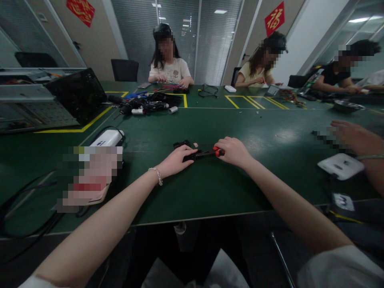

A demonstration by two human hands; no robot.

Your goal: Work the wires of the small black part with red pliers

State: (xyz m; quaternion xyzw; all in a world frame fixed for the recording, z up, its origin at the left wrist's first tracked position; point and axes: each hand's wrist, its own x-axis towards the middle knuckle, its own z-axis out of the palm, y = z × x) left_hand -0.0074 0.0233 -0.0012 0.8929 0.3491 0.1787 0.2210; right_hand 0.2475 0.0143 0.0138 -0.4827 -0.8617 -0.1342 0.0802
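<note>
My right hand (237,152) is closed around the red-and-black handles of what look like pliers (207,153). Their dark jaws point left, toward my left hand (177,162). Thumb and fingers of that left hand grip a small black part (189,156) low over the green table; its exact kind is too dark to make out. The jaws reach the part, but whether they bite on it cannot be told. Just behind my left fingers lies another black piece (181,144), with a small pale scrap (195,145) beside it.
Left of me lie a white device (106,138), a phone-like object (93,180) and black cables (27,212). Farther back are an open computer case (39,104) and a cable heap (147,103). A neighbour's hand (351,138) and white box (340,166) are at right. Several people sit around the table.
</note>
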